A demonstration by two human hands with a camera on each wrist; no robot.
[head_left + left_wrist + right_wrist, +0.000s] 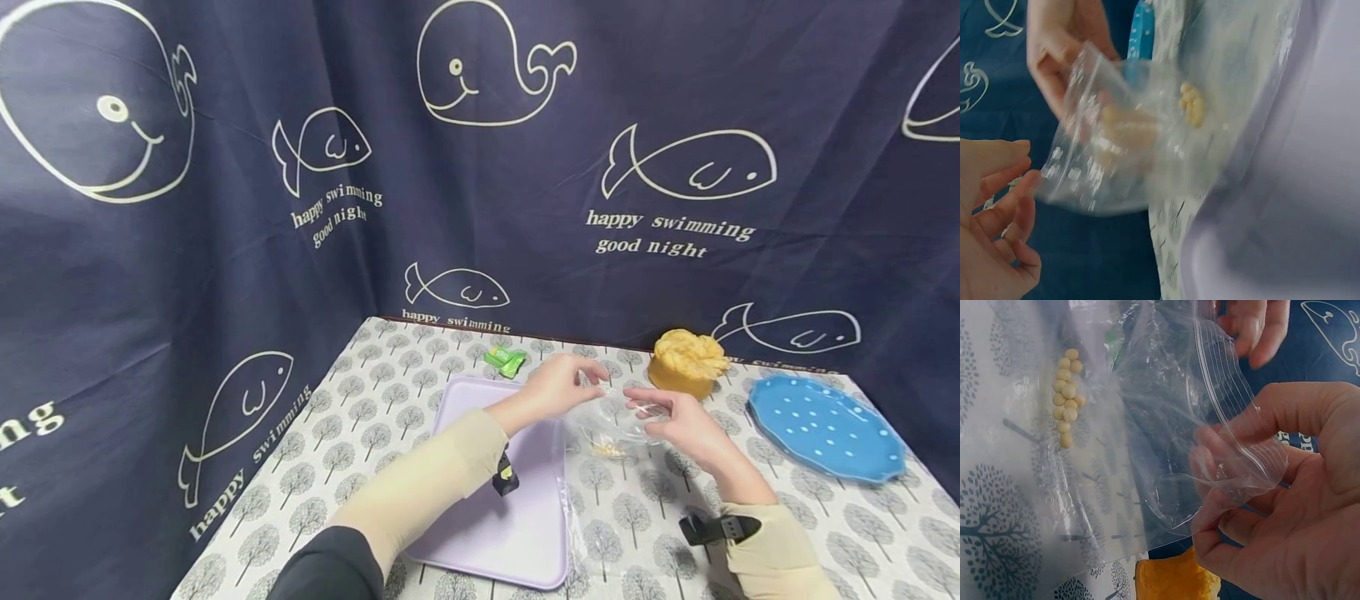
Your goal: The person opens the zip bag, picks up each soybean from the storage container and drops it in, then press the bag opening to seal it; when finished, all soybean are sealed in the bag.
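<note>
A clear zip-top plastic bag (617, 429) hangs between the two hands over the table, its zip edge (1213, 381) turned up toward them. Several pale yellow, round bean-like pieces (1067, 394) lie clustered low in the plastic. My right hand (690, 427) holds one side of the bag's mouth, some fingertips showing through the film in the right wrist view. On the opposite side is my left hand (558, 385), thumb and fingers apart. In the left wrist view its fingertips (1034, 178) are at the bag's corner; whether they touch it is unclear.
A lilac tray (517, 508) lies under the left forearm. Green packets (504, 361) rest behind it. At the back right stands a soft yellow object (686, 362), with a blue dotted plate (825, 429) further right. A dark curtain (480, 200) rises behind the table.
</note>
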